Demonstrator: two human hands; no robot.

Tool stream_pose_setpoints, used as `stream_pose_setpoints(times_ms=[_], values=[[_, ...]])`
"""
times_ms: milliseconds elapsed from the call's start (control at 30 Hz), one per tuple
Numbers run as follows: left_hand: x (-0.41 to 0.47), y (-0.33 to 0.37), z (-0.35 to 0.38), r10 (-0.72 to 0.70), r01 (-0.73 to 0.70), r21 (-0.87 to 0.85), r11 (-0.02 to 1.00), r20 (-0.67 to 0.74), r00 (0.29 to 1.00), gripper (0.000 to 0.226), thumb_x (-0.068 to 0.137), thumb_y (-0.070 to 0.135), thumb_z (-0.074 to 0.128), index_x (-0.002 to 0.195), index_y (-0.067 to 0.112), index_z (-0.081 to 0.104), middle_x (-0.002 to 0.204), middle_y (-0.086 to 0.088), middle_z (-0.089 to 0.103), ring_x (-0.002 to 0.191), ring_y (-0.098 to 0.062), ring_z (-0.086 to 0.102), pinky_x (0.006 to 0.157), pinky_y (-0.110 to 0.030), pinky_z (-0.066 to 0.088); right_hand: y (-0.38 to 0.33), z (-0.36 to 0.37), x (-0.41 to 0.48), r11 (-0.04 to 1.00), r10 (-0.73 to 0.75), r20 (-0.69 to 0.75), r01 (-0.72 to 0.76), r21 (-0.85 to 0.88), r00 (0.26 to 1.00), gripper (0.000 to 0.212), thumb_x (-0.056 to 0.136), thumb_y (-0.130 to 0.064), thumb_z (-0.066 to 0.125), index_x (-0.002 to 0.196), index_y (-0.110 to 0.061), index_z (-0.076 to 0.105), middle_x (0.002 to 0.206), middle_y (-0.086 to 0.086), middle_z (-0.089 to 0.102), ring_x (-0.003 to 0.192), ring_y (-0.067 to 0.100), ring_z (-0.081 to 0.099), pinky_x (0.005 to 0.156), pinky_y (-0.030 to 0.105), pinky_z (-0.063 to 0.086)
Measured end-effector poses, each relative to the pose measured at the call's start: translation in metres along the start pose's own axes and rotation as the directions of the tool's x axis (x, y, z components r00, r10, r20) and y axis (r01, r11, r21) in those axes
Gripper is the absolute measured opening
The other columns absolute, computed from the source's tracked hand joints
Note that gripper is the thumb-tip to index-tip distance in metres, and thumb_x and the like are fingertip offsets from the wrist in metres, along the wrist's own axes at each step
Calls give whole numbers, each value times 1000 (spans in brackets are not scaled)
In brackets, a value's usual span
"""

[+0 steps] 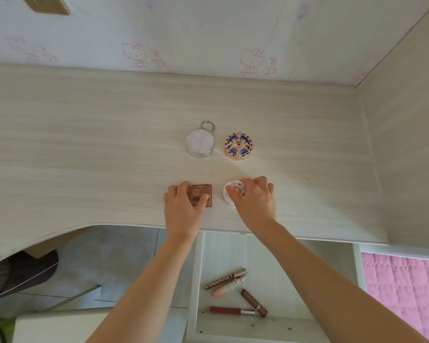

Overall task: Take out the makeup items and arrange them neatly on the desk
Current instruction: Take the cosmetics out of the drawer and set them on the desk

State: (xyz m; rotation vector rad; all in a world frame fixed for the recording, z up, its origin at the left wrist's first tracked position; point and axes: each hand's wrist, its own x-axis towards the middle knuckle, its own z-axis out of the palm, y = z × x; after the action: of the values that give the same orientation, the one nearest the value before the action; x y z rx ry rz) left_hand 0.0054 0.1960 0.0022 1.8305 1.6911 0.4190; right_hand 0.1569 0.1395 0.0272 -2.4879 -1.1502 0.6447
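On the pale wooden desk (84, 149) my left hand (182, 209) grips a small square brown compact (201, 193), thumb across its lid. My right hand (255, 196) grips a round white compact (230, 191) with a printed lid, fingers curled over its right side. Both compacts lie flat on the desk near its front edge. Behind them stand a round silver compact with a ring (200, 142) and a rose-gold compact with a blue pattern (237, 146), side by side. In the open drawer (270, 253) below lie several lip tubes (229, 283).
A side panel (406, 144) closes the desk on the right, and a papered wall runs along the back. A pink quilt (406, 293) lies at the lower right. A dark chair (20, 276) stands under the desk's left curve.
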Motion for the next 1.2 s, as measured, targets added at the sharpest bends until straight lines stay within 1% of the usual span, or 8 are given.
stream_pose_setpoints(times_ms=[100,167,267,333,500,633,1033,1200], values=[[-4,0,0,55,-54,31,998,-43,998,60,83,33,70,134,8,49,119,-13,50,107,-32,44,92,-44,44,-3,-3,2,1000,-3,34,3,-10,999,51,90,-53,50,124,-15,55,122,6,45,111,26,38,91,39,46],[-10,-1,0,192,-185,73,980,-103,976,55,84,27,70,132,6,52,118,-15,52,104,-33,45,91,-43,45,-3,-4,-1,998,-55,10,55,-3,998,52,93,-48,47,133,-15,46,129,7,43,115,28,39,93,39,45],[-22,-6,2,405,-390,151,908,-90,910,50,84,22,70,129,8,54,123,-10,54,109,-30,44,94,-37,44,1,0,-13,977,-211,-78,213,27,974,53,92,-38,54,137,-12,42,133,9,42,117,30,42,88,40,50],[-27,-10,5,476,-463,198,864,-23,879,50,83,20,70,130,9,55,127,-7,53,113,-30,44,97,-40,45,7,6,-20,944,-329,-121,331,-8,936,56,86,-28,66,134,-9,45,132,12,45,115,32,48,83,39,53],[-23,-11,12,476,-467,217,857,11,879,41,85,14,65,125,9,59,128,-8,54,118,-32,44,91,-43,50,13,18,-23,923,-384,-130,382,-40,914,66,72,-1,74,133,-6,47,131,15,48,108,33,56,81,39,57],[-9,-1,14,481,-470,211,857,1,877,36,87,15,56,122,9,61,126,-6,55,117,-30,43,84,-41,54,10,21,-10,917,-398,-169,396,-50,901,64,70,5,74,130,-2,51,128,18,51,102,35,58,77,35,56],[24,11,18,501,-484,236,843,-14,865,35,87,15,51,121,9,61,123,-7,57,114,-31,45,81,-41,54,2,11,23,924,-381,-149,377,-58,912,69,71,2,75,133,-2,47,130,20,48,103,38,58,82,39,55],[27,13,19,489,-470,267,842,-8,872,38,87,16,50,123,9,60,124,-9,56,115,-33,46,82,-42,53,2,10,24,925,-379,-116,371,-81,918,65,73,-4,77,131,-4,48,131,17,48,105,35,58,74,40,59]])
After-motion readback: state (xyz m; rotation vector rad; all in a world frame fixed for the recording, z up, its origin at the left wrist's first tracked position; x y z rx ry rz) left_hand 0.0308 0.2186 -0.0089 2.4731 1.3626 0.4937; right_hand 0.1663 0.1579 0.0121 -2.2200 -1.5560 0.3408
